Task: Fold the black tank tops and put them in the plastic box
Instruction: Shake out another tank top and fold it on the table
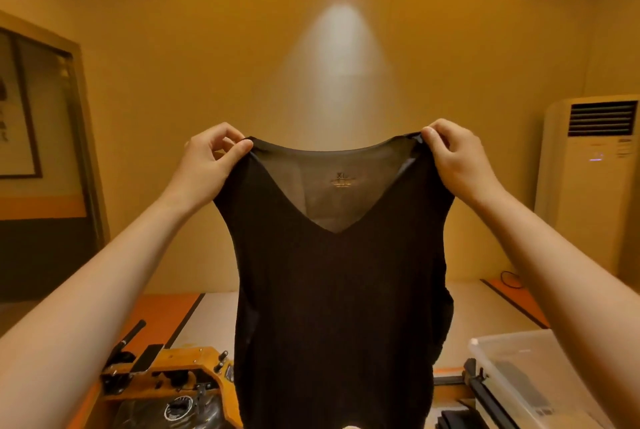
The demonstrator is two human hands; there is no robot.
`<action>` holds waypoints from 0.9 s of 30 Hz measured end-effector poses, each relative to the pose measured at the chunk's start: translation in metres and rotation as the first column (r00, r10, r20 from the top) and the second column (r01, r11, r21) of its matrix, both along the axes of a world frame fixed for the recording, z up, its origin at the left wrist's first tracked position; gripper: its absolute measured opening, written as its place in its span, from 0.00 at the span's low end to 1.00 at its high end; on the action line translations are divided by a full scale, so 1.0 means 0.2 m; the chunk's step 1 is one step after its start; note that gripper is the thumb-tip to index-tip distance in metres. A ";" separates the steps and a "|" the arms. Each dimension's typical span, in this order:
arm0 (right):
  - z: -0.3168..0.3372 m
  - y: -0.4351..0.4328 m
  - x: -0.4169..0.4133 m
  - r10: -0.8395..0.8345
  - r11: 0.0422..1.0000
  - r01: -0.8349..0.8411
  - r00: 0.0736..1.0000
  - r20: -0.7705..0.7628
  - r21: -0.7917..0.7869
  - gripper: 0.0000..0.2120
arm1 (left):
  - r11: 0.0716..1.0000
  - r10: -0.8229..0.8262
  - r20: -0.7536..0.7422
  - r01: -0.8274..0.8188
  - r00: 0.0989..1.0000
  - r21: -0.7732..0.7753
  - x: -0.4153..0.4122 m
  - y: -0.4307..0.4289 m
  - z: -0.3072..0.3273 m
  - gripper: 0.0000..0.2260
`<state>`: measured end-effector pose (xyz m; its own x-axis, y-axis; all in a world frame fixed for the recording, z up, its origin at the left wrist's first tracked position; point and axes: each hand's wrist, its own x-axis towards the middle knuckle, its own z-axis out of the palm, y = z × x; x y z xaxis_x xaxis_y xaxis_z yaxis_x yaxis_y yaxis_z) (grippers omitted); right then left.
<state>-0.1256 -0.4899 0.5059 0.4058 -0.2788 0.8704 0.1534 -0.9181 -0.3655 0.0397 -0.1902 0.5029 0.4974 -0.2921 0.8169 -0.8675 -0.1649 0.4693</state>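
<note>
"Head view: where's the thin black V-neck tank top (332, 307)?"
"Up in the air, hanging full length before the wall. The left hand (207, 165) pinches one shoulder strap, the right hand (457, 158) pinches the other."
"And the clear plastic box (540, 376)?"
"Low right on the pale bench (207, 321), near the top's hanging body."

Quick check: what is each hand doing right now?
Left hand: pinching the left shoulder strap of the black tank top, held up.
Right hand: pinching the other strap.
</note>
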 end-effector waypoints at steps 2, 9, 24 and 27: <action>0.02 -0.04 -0.12 0.031 0.998 -0.033 0.999 -0.039 -0.054 0.12 | 1.000 -0.016 0.000 0.016 1.000 0.020 -0.09 -0.01 0.02 0.07; 0.05 -0.10 -0.46 0.211 0.977 -0.212 0.971 -0.107 0.004 0.18 | 0.998 -0.040 -0.057 0.042 0.998 0.048 -0.42 0.01 0.03 0.06; -0.08 -0.03 -0.76 0.775 0.598 -0.468 0.545 -0.320 0.651 0.18 | 0.967 0.002 -0.158 0.039 0.987 0.251 -0.75 0.10 -0.06 0.08; -0.14 -0.08 -0.72 0.844 0.533 -0.543 0.392 -0.365 0.649 0.17 | 0.960 0.014 -0.174 0.036 0.985 0.278 -0.68 0.12 -0.12 0.08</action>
<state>-0.2703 -0.5049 0.4783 0.9567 0.1449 0.2523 0.2876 -0.3387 -0.8959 -0.0956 -0.1666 0.4792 0.6193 -0.5024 0.6034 -0.7796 -0.3020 0.5487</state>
